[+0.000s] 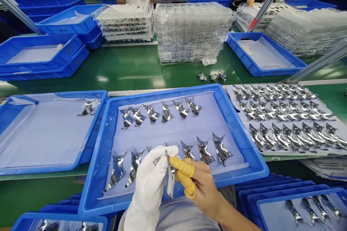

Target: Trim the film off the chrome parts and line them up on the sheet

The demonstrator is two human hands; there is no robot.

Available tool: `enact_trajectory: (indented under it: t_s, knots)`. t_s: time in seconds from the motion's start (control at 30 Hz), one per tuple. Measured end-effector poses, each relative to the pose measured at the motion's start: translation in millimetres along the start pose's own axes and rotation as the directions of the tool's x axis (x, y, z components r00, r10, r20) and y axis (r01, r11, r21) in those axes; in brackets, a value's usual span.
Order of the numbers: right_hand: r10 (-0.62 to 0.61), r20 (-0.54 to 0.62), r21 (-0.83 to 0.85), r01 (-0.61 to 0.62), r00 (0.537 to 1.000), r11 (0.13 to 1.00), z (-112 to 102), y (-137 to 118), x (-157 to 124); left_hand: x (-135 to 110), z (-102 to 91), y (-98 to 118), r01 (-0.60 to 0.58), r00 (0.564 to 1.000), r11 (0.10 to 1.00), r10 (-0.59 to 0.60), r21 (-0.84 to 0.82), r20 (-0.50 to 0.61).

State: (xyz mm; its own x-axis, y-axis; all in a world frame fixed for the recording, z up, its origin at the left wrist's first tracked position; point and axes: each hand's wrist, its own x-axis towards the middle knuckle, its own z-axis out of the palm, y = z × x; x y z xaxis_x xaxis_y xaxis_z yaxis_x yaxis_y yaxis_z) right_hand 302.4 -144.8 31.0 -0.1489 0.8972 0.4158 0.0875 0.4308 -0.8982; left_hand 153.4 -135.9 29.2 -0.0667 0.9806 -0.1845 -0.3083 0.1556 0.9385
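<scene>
My left hand (149, 180), in a white glove, pinches a shiny chrome metal piece (170, 182) upright and edge-on. Yellow finger cots cover some fingers of my right hand (202, 184), which closes on the same piece from the right. Both hands are over the near side of a blue tray (93, 158) lined with pale sheeting. Similar curved, pointed chrome pieces lie in the tray in two rows, a far row (152, 113) and a near row (222, 148). My hands hide part of the near row.
Another blue tray (89, 151) stands left, with chrome pieces in its corner. Rows of chrome pieces (282, 110) lie on white sheeting at right. Clear plastic trays (189, 32) are stacked beyond the green table (121, 65). Stacked blue trays (252, 195) flank my lap. Co-workers stand opposite.
</scene>
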Motion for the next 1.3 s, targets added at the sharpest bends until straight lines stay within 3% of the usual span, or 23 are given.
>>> enact_trajectory:
  t_s: [0.2, 0.4, 0.67, 0.83, 0.97, 1.07, 1.17, 1.3]
  knots:
    - [0.026, 0.001, -0.022, -0.026, 1.000, 0.999, 0, 2, -2, -1, -0.3, -2, 0.005, 1.000, 1.000, -0.005, 0.007, -0.008]
    - [0.201, 0.013, 0.203, -0.199, 0.980, 0.959, 4, 3, -3, -1, 2.7, 2, 0.012, 0.999, 0.997, -0.010, 0.072, -0.035]
    - [0.287, 0.019, 0.328, -0.277, 0.958, 0.903, -4, 2, -3, -5, -4.0, 4, -0.218, 0.974, 0.948, 0.225, 0.233, -0.004]
    - [0.524, 0.110, 0.486, -0.506, 0.844, 0.712, -9, -3, 7, -4, -14.4, 1, -0.340, 0.940, 0.854, 0.314, 0.394, 0.132]
    - [0.595, 0.242, 0.512, -0.622, 0.766, 0.593, -10, -1, 17, 0, -9.9, 11, -0.525, 0.850, 0.746, 0.435, 0.410, 0.298]
    - [0.644, 0.286, 0.556, -0.671, 0.709, 0.491, -9, 3, 19, 3, -8.3, 17, -0.605, 0.795, 0.695, 0.497, 0.388, 0.348]
    - [0.669, 0.315, 0.580, -0.695, 0.673, 0.425, -9, 5, 18, 5, -11.7, 18, -0.630, 0.775, 0.675, 0.516, 0.385, 0.363]
    - [0.661, 0.349, 0.595, -0.702, 0.665, 0.391, -9, 4, 18, 5, -13.9, 17, -0.633, 0.773, 0.660, 0.518, 0.404, 0.366]
